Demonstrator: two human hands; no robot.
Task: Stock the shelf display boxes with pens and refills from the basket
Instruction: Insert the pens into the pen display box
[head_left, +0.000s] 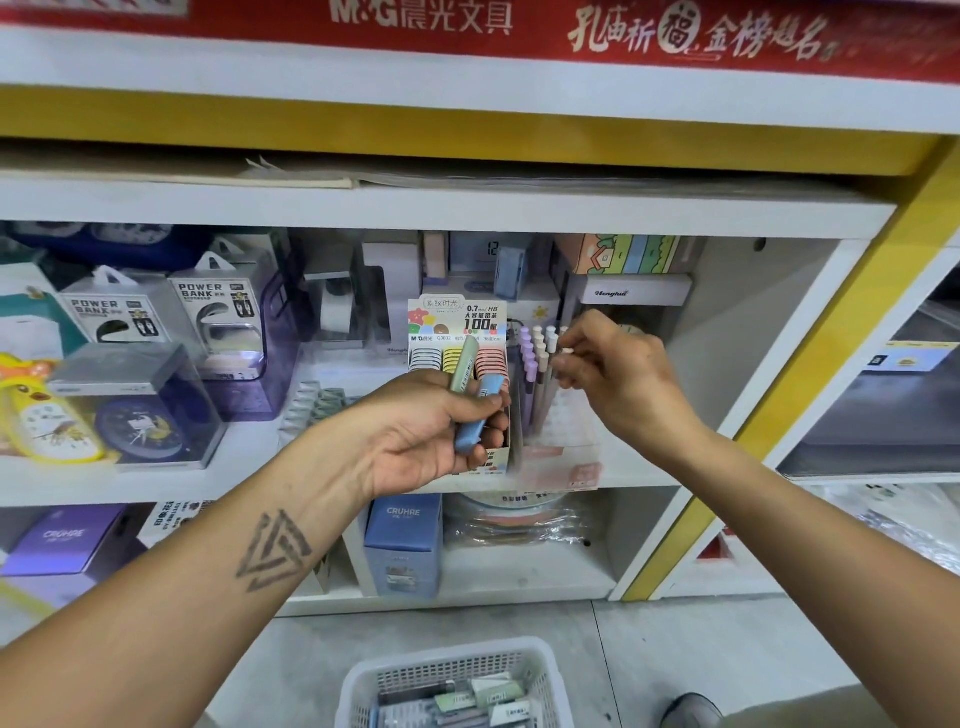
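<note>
Blue and green refill cases (470, 415), two, gripped in left hand (431, 431); right hand (618, 374) pinches one pen (563, 352).

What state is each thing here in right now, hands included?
Left hand: grip closed around two refill cases, one blue, one green.
Right hand: pinching a white-capped pen at the clear pen box.
Lead refill display box: upright, open, partly stocked.
Basket: on the floor, holding packets.

Power bank packs (208, 312) at shelf's left rear; boxed clock (137, 410) at left front edge; blue CRUHRE box (402, 540) on lower shelf.
</note>
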